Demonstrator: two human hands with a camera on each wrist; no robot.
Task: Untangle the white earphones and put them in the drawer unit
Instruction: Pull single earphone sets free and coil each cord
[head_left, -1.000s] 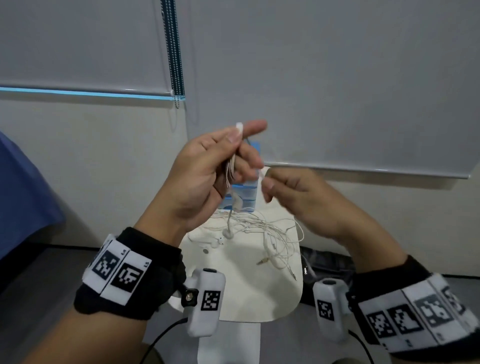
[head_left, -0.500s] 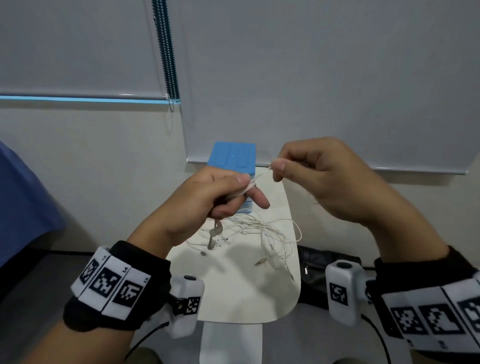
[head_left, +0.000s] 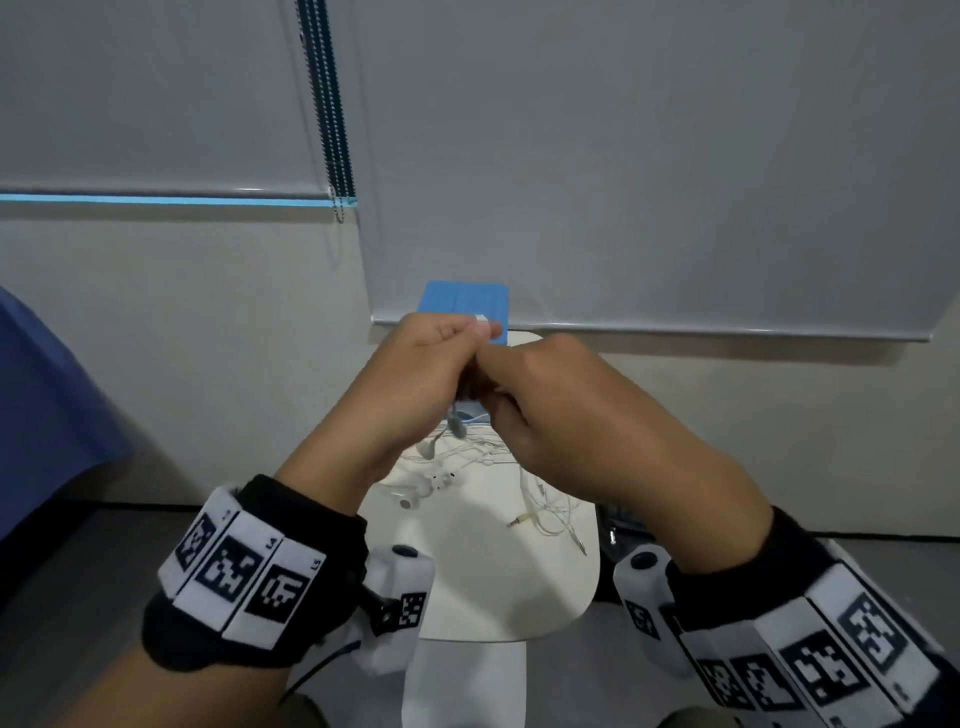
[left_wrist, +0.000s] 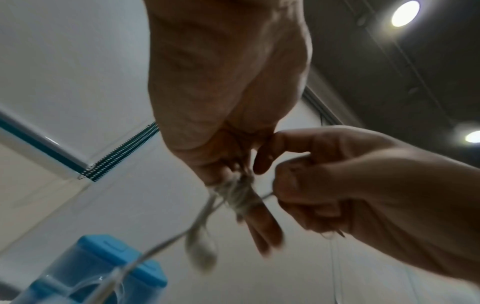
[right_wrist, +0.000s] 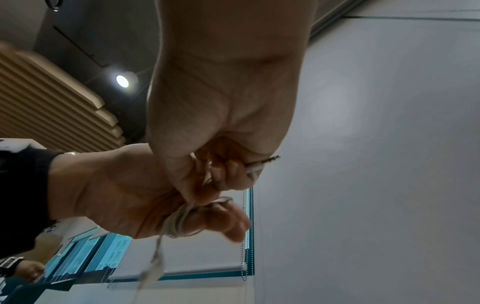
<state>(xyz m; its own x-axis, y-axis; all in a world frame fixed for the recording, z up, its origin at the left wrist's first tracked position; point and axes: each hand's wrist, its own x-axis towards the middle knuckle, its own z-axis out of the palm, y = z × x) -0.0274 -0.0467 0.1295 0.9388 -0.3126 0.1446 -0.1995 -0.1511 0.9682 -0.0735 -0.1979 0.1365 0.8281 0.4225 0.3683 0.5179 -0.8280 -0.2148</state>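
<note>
Earphone cord is wound round left hand fingers. Its plug end is pinched by right hand. More earphones lie at the table's far edge.

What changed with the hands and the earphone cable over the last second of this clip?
The right hand moved in from the side and down against the left hand, bringing its pinched cable end and plug round the left fingers, where the earphones are coiled. Both hands sank lower. The remaining tangle on the white table and the blue drawer unit stayed put.
</note>
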